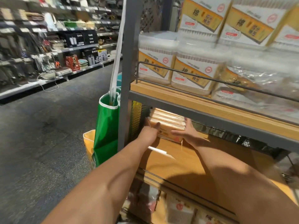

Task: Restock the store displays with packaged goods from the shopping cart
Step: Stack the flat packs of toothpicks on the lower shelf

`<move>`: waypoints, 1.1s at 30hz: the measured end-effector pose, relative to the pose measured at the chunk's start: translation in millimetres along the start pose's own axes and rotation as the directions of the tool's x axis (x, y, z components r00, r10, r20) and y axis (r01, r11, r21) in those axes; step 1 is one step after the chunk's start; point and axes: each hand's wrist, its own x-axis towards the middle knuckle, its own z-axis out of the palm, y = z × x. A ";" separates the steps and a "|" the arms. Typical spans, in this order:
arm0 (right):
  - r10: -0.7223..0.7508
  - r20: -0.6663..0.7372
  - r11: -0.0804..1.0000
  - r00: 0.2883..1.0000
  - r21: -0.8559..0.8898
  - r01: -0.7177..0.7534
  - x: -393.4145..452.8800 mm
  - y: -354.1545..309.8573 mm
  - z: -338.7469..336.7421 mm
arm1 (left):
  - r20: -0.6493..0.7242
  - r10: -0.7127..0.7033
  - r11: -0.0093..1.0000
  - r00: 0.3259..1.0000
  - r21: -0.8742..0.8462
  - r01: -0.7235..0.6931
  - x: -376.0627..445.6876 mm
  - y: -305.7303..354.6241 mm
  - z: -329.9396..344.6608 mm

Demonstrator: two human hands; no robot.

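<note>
While both arms are reaching into the middle shelf (186, 159) of a wood-and-metal display rack, the left hand (149, 132) and right hand (188, 132) are holding a stack of flat tan packages (168, 122) between them, far back on that shelf. Each grip is pressing a side of the stack, with the fingers laid fairly straight along it. The stack is sitting at the left back corner of the shelf, and most of the board to its right is lying bare, so the restocking is looking only partly done here. The shelf above it is carrying clear tubs with yellow labels (191, 73). Left of the shelf, a green bag (106, 126) is hanging from the rack's post. Beyond it, a dark speckled floor (40, 135) is running past a long aisle of housewares (48, 46). No shopping cart is showing.
</note>
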 end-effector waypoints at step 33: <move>0.321 -0.207 0.947 0.924 0.096 -0.308 -54.4 -0.8 22.7 | 0.077 0.059 0.995 0.995 -0.090 -0.052 -69.0 -20.8 -2.5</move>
